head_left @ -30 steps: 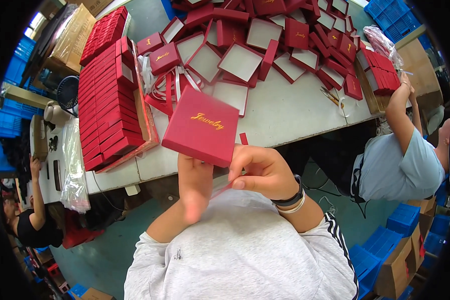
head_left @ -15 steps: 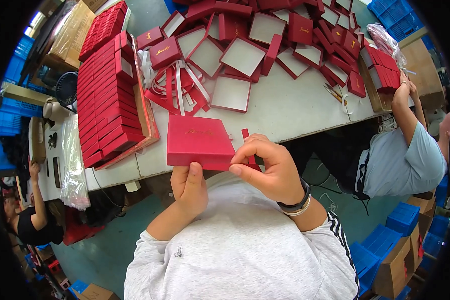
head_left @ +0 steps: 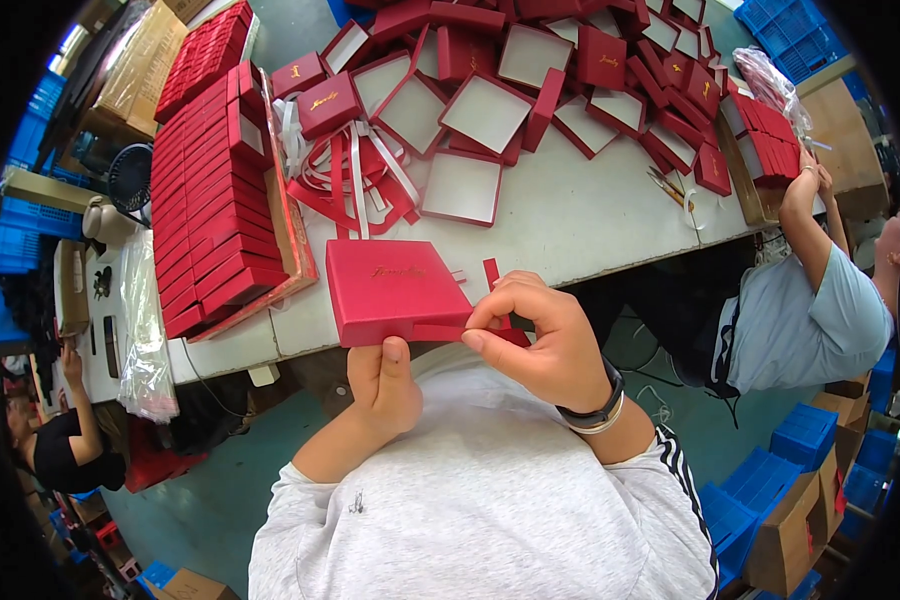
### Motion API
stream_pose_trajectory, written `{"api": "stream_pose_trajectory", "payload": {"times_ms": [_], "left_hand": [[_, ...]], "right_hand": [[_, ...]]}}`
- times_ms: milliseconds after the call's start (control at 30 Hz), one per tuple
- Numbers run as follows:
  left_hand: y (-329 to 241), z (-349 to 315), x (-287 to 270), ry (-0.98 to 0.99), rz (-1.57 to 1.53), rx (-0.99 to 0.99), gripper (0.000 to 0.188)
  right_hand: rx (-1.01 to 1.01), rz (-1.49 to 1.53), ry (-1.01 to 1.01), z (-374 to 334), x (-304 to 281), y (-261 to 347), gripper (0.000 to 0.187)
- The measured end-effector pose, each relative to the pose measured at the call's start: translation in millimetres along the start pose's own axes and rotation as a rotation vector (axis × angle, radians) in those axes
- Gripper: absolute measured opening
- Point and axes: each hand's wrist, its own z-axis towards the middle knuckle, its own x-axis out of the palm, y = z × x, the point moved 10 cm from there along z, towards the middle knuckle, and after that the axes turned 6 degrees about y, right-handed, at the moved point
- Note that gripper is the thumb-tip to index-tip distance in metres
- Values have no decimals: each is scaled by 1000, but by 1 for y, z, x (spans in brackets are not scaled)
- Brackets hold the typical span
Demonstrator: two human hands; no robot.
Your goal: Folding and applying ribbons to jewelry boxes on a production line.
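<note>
**Red box (head_left: 398, 285) held at the table's near edge, a red ribbon (head_left: 440, 331) pinched at its side**

The box sits in front of the person's chest, gold lettering on its top. The left hand (head_left: 385, 388) grasps it from below, thumb up against the near side (the box hides the rest of that hold). The right hand (head_left: 545, 340) pinches the ribbon between thumb and forefinger just beside the box's near right corner; the strip lies along the near side.

Beyond the box on the white table (head_left: 580, 225) lies a tangle of red and white ribbons (head_left: 358, 180), with an open, pale-lined box part (head_left: 461, 188) to its right. On the left, a tray (head_left: 295, 235) holds packed rows of red boxes (head_left: 215, 220). A heap of box parts (head_left: 485, 110) spreads across the far side. Toward the right, a small cutting tool (head_left: 667, 187) lies near a co-worker (head_left: 800, 325) in a light blue top.
</note>
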Motion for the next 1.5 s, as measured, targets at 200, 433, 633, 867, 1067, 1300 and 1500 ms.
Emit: {"api": "stream_pose_trajectory", "payload": {"times_ms": [200,433,633,867,1067,1300,1500], "left_hand": [[-9,6,6,36,30,62,37],[-3,-2,5,11,57,-27,32],[4,-1,4,-14,61,-100,29],[-4,5,8,-77,112,-72,22],[-1,8,14,-26,129,-99,33],[-2,4,-4,-229,23,-18,27],[-3,6,-13,-325,-42,-80,32]], "right_hand": [[54,-33,-23,-2,-2,-5,10],[114,35,-59,-6,-5,-12,10],[102,22,-49,-5,-7,-10,9],[85,-8,-80,-8,-12,-13,9],[66,-57,-85,-5,-13,-9,9],[165,-11,-147,-10,-18,-21,21],[32,-258,-78,-2,-26,-12,20]]}}
